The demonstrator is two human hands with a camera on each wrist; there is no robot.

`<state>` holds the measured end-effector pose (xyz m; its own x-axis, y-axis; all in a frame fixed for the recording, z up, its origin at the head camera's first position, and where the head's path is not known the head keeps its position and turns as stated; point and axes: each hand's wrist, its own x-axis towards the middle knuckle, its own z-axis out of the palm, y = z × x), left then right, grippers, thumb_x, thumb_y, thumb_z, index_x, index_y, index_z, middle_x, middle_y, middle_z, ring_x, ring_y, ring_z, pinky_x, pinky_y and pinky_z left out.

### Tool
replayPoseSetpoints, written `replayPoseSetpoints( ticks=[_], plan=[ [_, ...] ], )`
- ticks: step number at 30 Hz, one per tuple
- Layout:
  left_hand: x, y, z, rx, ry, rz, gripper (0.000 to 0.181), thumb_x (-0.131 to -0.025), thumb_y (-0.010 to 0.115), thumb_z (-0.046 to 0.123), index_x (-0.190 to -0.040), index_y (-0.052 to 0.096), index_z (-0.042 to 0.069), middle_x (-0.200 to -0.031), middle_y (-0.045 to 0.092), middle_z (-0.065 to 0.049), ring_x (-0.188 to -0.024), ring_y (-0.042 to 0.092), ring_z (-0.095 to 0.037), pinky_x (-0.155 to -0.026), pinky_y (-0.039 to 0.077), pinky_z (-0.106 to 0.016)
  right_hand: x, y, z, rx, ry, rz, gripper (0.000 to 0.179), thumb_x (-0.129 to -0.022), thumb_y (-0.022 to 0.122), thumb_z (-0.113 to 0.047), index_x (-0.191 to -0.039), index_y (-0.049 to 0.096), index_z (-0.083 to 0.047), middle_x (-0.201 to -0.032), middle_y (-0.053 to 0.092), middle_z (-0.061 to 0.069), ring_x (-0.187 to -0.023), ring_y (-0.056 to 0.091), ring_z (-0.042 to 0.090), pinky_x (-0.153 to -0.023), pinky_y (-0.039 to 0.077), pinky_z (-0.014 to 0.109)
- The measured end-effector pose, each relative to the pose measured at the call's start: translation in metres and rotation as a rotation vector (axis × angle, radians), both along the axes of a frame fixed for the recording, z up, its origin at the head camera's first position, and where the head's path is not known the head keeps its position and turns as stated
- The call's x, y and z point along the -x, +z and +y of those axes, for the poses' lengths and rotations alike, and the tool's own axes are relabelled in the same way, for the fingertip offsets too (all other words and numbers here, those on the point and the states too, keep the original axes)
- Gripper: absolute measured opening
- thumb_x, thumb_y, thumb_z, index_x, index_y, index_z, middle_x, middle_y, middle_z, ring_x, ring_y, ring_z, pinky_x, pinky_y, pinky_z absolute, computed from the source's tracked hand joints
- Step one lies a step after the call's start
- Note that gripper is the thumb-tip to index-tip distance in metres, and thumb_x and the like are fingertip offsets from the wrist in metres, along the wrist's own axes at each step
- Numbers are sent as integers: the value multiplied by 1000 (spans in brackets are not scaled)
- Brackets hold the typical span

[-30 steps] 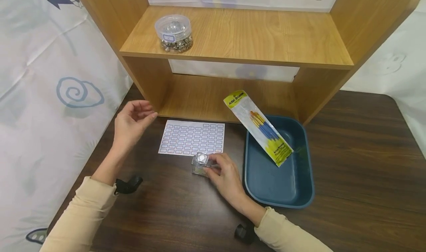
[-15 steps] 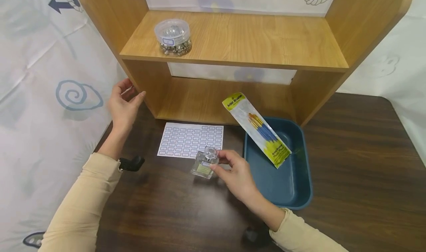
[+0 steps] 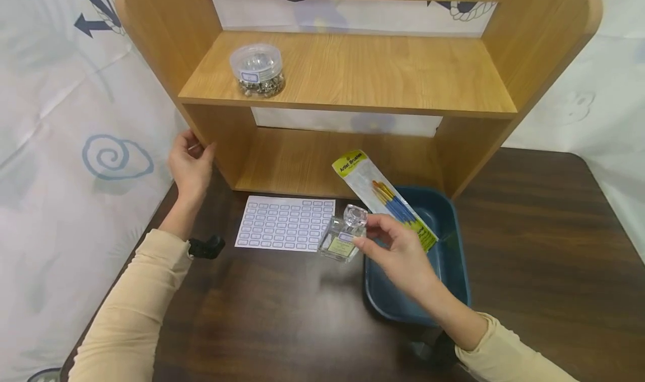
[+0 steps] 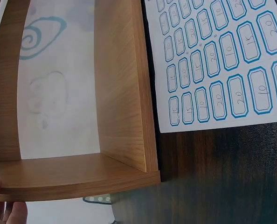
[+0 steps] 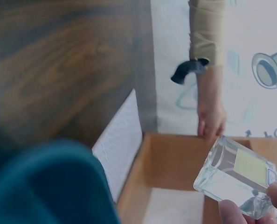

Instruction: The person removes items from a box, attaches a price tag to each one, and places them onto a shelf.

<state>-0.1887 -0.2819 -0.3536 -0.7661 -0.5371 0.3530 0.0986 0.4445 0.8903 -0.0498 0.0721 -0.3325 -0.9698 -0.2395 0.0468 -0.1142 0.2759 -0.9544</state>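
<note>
One bottle, partly behind right hand

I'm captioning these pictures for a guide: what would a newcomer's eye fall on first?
Probably the glass bottle, held in the air by the right hand near the right edge of the label sheet. Next, perhaps, the yellow-ended brush pack slanting out of the blue tray, and the round clear tub at the left on the wooden shelf unit, whose left side the left hand grips.

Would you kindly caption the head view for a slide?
Right hand holds a clear glass bottle; left hand grips a light-brown wooden shelf.
</note>
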Motion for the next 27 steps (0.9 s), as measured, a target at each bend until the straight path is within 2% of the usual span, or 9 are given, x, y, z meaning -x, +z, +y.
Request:
replayPoseSetpoints(
  ticks=[5, 9, 14, 18, 23, 27],
  plan=[
    [-4, -7, -4, 25, 20, -1, 23, -83, 66, 6, -105, 60, 1, -87, 55, 13, -75, 58, 3, -68, 47, -9, 9, 20, 16, -6, 37, 81, 27, -83, 68, 1, -109, 60, 5, -100, 64, 15, -87, 60, 17, -73, 52, 19],
    [-5, -10, -4, 38, 24, -1, 22, -83, 66, 5, -104, 60, 0, -89, 59, 9, -76, 60, 2, -69, 47, -9, 24, 50, 29, -13, 43, 89, 25, -86, 66, -2, -109, 59, 5, -97, 62, 11, -83, 61, 13, -71, 54, 21],
    [-3, -10, -4, 62, 29, 6, 23, -83, 66, 4, -104, 59, -2, -99, 66, -7, -77, 60, 4, -70, 48, -9, 49, 91, 42, 125, 39, 86, 27, -87, 64, -5, -112, 57, 5, -99, 61, 7, -85, 64, 12, -73, 55, 24],
    [-3, -9, -5, 76, 33, 12, 23, -83, 66, 4, -104, 59, -4, -102, 66, -12, -77, 60, 4, -71, 48, -10, 71, 118, 49, 245, 11, 103, 29, -86, 66, -6, -113, 59, 2, -105, 58, 9, -92, 60, 17, -72, 55, 22],
    [-4, -8, -4, 84, 30, 31, 24, -83, 66, 2, -105, 59, -5, -101, 66, -12, -75, 57, 7, -69, 46, -8, 100, 141, 50, 339, -6, 149, 22, -84, 67, -2, -105, 64, 2, -103, 58, 11, -95, 59, 21, -69, 55, 24],
    [-3, -7, -4, 77, 21, 50, 26, -83, 66, 2, -106, 59, -7, -100, 66, -10, -73, 53, 12, -70, 46, -8, 121, 152, 49, 347, -8, 178, 17, -83, 68, -2, -100, 65, 1, -99, 59, 10, -91, 61, 18, -68, 54, 24]
  ],
)
